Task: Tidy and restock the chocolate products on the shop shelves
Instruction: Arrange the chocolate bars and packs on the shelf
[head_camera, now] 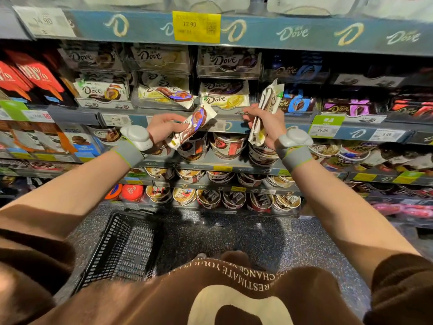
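Warm overhead light; shelves point(210, 160) darken lower down, arm shadows fall on the floor point(234, 235), edges bend and blur.

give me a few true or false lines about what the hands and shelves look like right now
1. The left hand holds a chocolate bar in a white wrapper. True.
2. The right hand is empty. False: its grip is closed on a white chocolate packet, held nearly upright.
3. A black shopping basket stands on the floor at the person's left. True.
4. The yellow price tag on the top shelf rail reads 8.59. False: it reads 12.90.
5. Round chocolate tubs fill the shelf below the hands. True.
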Motion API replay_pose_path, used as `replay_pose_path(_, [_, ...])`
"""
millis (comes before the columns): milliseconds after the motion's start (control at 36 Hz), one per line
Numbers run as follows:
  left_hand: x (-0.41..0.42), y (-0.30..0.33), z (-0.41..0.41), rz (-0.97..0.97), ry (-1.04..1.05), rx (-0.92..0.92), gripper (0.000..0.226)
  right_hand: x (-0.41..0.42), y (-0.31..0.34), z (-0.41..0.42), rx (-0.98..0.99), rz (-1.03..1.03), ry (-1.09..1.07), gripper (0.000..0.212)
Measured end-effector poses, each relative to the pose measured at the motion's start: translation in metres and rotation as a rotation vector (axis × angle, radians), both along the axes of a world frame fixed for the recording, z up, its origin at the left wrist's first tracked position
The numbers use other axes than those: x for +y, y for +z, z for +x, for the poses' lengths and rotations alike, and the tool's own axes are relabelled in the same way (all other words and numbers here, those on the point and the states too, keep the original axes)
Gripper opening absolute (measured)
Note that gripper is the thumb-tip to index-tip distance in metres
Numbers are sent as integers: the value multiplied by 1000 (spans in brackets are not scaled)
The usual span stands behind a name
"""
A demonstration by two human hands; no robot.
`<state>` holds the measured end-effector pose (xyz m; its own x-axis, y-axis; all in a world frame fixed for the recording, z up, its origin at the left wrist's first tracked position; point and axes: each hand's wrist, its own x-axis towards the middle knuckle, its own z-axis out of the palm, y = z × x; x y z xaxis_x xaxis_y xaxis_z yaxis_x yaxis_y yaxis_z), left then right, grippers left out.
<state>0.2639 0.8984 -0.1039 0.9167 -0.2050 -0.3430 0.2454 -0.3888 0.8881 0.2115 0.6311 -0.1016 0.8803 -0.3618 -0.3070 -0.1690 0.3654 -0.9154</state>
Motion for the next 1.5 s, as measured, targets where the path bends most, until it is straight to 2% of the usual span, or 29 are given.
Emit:
replay_pose_path(56, [3, 0, -1, -13, 1, 10, 21, -1, -1, 0, 9, -11, -6, 30])
replay_pose_path(139, [0, 1, -4, -69, -22, 44, 24, -1, -3, 1, 18, -35, -42, 47])
replay_pose_path(167, [-2, 3, -7, -95, -23, 60, 21, 0, -4, 2, 18, -40, -40, 47])
replay_pose_path(222, [-4, 7, -12, -157, -34, 111, 15, 1, -5, 2, 22, -112, -24, 33])
replay_pose_path(278, [-3, 7, -12, -232, -38, 193, 13, 3, -4, 4, 25, -275, -22, 19])
replay_pose_path(306, [-1, 7, -12, -268, -39, 225, 12, 2, -3, 5, 11, -387, -19, 20])
replay_pose_path(444, [11, 4, -3, -226, -42, 220, 15, -4, 14, 20, -120, -961, 105, 36])
replay_pose_path(500, [10, 9, -4, -279, -10, 224, 12, -4, 29, 29, -117, -1240, 192, 44])
replay_pose_path(556, [10, 8, -2, -330, 12, 220, 18, -1, 43, 37, -46, -1471, 314, 51])
replay_pose_path(667, [17, 5, 3, -366, 20, 196, 22, 13, 49, 59, 18, -1730, 568, 53])
replay_pose_path(750, [27, -2, 7, -369, 58, 215, 20, 23, 42, 69, 17, -1876, 664, 48])
replay_pose_path(1056, [45, -5, 11, -406, 101, 195, 16, 28, 21, 93, -35, -2017, 656, 42])
replay_pose_path(1194, [47, -2, 14, -402, 118, 206, 17, 28, 21, 98, -29, -1997, 674, 37])
replay_pose_path(1306, [47, 1, 14, -390, 115, 214, 30, 27, 23, 98, 6, -1976, 695, 34])
replay_pose_path(1500, [45, 0, 11, -371, 127, 180, 19, 28, 26, 97, 38, -1927, 729, 35])
